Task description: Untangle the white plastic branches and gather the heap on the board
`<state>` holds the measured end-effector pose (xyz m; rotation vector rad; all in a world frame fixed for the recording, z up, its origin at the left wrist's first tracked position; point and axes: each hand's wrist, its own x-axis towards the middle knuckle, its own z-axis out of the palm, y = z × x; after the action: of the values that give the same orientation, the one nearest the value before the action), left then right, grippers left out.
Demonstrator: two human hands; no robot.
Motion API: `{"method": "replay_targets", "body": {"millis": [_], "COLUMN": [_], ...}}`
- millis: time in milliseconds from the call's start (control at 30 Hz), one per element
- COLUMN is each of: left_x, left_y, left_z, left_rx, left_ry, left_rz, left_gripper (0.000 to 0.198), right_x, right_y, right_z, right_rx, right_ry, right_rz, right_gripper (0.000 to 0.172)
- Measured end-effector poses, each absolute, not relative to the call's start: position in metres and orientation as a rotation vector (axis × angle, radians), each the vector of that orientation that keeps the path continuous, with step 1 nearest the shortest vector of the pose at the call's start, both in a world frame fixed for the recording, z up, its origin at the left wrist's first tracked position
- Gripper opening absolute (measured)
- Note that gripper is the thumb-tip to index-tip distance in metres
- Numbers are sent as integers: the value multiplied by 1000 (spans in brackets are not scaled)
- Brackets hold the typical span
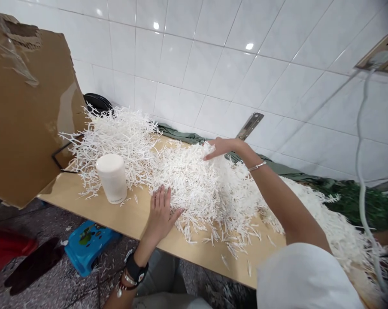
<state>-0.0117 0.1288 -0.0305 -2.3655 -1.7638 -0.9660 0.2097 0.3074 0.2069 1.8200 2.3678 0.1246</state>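
A large heap of small white branching sprigs [194, 180], plastic by their look, is piled on the wooden table [139, 219]. My left hand [161, 212] lies palm down at the heap's near left edge, with its fingers stretched out and touching the sprigs. On the far side of the heap, my right hand [219, 148] reaches over and rests against the top. Its thumb side shows with the fingers apart, while the other fingertips are partly hidden. Left of my left hand stands a white lidded canister [112, 180]. Longer white branches [119, 133] are piled behind it.
A cardboard box [29, 111] stands at the left end. Green cloth [184, 135] and a metal strip [250, 125] lie along the tiled wall. A white cable [361, 159] hangs at right, near green foliage [355, 199]. A blue stool [87, 244] is on the floor.
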Motion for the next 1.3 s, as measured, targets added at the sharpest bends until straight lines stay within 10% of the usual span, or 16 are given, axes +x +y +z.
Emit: {"method": "replay_targets", "body": {"millis": [400,700,1067,1300], "left_x": [-11,-9,-10,-9], "left_y": [130,132,130,131], "left_z": [-31,-35,-35,-39], "left_rx": [-2336,-2330,-2336,-2327], "left_ry": [-1760,-1816,-1864,-1836], "left_rz": [-997,-1139,-1229,-1233], "left_gripper": [73,88,87,85], "right_x": [214,99,15,28], "right_y": [280,255,311,276], "right_z": [212,184,105,111], "right_rx": [1659,1292,1622,1638], "right_ry": [2437,2705,2273,2613], "right_rz": [-137,91,-139,14], "right_gripper": [111,83,155,105]}}
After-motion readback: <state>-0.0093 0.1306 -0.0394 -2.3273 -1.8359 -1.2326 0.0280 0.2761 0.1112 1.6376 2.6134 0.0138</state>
